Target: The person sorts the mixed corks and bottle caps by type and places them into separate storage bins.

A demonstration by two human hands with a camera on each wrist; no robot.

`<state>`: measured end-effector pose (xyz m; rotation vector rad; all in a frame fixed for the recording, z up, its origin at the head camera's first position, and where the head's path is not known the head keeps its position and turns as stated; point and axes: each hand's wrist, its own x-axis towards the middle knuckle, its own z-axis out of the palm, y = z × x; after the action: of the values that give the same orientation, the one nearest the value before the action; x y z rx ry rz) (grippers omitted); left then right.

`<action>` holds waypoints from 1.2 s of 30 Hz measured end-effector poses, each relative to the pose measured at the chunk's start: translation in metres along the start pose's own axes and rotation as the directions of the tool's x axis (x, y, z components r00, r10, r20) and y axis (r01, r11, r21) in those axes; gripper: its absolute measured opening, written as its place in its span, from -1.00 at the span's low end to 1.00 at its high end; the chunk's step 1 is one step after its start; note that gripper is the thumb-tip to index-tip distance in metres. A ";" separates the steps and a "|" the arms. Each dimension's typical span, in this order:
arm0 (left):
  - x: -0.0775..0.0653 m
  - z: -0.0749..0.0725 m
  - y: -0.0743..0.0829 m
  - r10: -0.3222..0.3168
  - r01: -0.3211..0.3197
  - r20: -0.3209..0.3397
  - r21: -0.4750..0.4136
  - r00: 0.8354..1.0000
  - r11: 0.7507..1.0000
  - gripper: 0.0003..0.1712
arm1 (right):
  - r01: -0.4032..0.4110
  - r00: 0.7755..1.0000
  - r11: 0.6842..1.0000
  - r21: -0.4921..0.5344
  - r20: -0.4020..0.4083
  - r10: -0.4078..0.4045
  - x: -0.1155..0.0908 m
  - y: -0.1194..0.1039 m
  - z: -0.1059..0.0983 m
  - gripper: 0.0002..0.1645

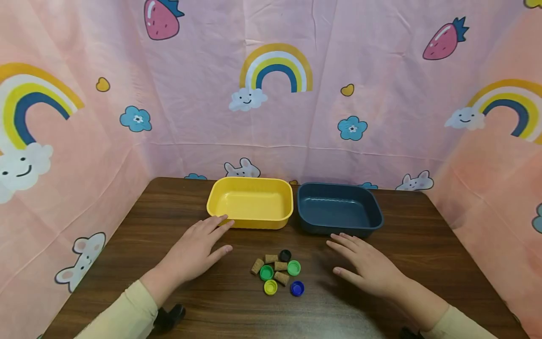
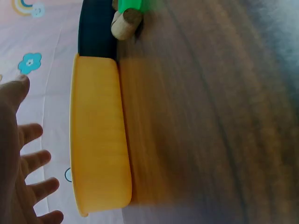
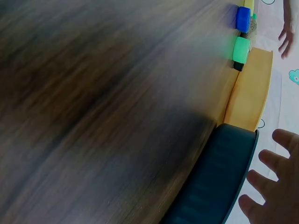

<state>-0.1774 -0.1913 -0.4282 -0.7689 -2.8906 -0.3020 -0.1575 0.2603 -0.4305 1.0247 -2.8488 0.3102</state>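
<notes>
Between my two hands a loose group of corks (image 1: pixel 281 278) and plastic bottle caps lies on the table. Among the caps are a yellow cap (image 1: pixel 270 287), a blue cap (image 1: pixel 297 288), a black cap (image 1: pixel 285 255), a dark green cap (image 1: pixel 266 272) and a light green cap (image 1: pixel 294 268). To the left of the group, my left hand (image 1: pixel 196 249) has its fingers spread and holds nothing, with fingertips near the yellow bin (image 1: pixel 254 223). On the other side my right hand (image 1: pixel 364 263), also bare with fingers extended, is just in front of the dark blue bin (image 1: pixel 334 230).
Both bins stand side by side at the back of the dark wooden table (image 1: pixel 203 306). Behind and beside the table hangs a pink patterned cloth (image 1: pixel 288 127). A black object (image 1: pixel 169 318) shows under the left wrist.
</notes>
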 end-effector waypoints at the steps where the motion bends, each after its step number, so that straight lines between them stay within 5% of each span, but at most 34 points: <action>1: 0.001 -0.001 -0.001 -0.011 0.011 -0.011 -0.006 1.000 1.000 -0.22 | -0.005 1.000 1.000 0.014 0.003 0.005 0.001 -0.001 0.000 -0.25; 13: 0.017 -0.002 -0.012 -0.114 0.112 -0.042 -0.048 0.993 0.993 -0.21 | -0.043 0.997 0.998 0.035 0.059 0.041 0.006 -0.006 0.002 -0.27; 26: 0.046 0.002 -0.027 -0.294 0.278 -0.066 -0.187 0.953 0.942 -0.24 | -0.039 0.997 0.998 0.054 0.067 0.035 0.022 -0.042 0.013 -0.53; 36: 0.064 0.010 -0.029 -0.262 0.260 0.001 -0.122 0.965 0.958 -0.24 | -0.098 0.978 0.993 0.065 0.193 0.084 0.038 -0.066 0.023 -0.47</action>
<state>-0.2475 -0.1833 -0.4308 -0.3942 -2.9811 -0.5142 -0.1452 0.1824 -0.4370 0.9880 -3.0839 0.3456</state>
